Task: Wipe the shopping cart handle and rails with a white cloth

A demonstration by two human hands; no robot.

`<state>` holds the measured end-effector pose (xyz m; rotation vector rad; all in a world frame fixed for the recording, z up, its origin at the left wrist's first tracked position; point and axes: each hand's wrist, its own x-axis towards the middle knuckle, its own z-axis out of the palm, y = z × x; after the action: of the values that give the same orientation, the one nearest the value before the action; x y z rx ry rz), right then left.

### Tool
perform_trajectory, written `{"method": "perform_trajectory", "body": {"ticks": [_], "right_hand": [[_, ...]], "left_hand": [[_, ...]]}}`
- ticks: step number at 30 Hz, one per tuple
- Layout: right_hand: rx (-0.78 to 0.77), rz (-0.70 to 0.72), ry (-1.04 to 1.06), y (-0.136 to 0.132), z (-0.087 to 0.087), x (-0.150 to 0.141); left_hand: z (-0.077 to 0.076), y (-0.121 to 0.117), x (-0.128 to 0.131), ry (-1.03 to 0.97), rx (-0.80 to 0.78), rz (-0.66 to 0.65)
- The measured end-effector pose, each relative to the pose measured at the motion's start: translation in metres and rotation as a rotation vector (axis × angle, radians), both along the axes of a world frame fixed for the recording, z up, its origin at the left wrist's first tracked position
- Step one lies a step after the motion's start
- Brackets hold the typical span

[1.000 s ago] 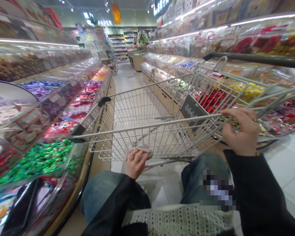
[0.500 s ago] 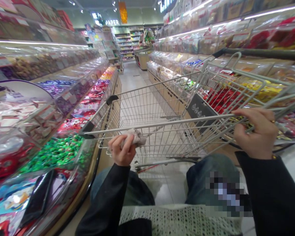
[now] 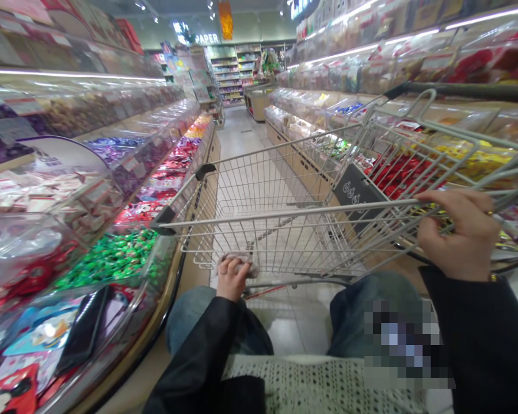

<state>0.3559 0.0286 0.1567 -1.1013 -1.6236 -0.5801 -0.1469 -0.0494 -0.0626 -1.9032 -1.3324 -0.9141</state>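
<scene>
A metal wire shopping cart (image 3: 285, 214) stands sideways before me, its handle bar up at the right. My left hand (image 3: 232, 278) is closed on a crumpled greyish-white cloth (image 3: 252, 268), pressed against the lower wires of the near side. The cloth is partly hidden by my fingers. My right hand (image 3: 461, 233) grips the near top rail at the cart's handle end, fingers curled over it. A dark panel with round symbols (image 3: 357, 198) is fixed inside the cart near that end. Only wires and the floor beneath show within the basket.
Candy shelves (image 3: 129, 172) with clear bins run along the left, more shelves (image 3: 397, 63) along the right. A dark phone (image 3: 84, 330) lies on packets at the lower left. A tiled aisle (image 3: 237, 141) leads back to further shelving (image 3: 233, 77).
My left hand has moved down with the cloth, from just under the near top rail to the lower side wires. My right hand keeps its hold on the rail. The view has shifted slightly.
</scene>
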Motion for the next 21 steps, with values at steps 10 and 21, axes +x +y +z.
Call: {"method": "perform_trajectory", "body": {"ticks": [10,21], "right_hand": [[0.054,0.034,-0.003,0.001,-0.002,-0.001],[0.0,0.023,-0.029,0.001,-0.003,0.004]], "left_hand": [[0.046,0.01,-0.032,-0.145,0.148,0.078],[0.016,-0.006,-0.023,-0.26,0.022,0.106]]}}
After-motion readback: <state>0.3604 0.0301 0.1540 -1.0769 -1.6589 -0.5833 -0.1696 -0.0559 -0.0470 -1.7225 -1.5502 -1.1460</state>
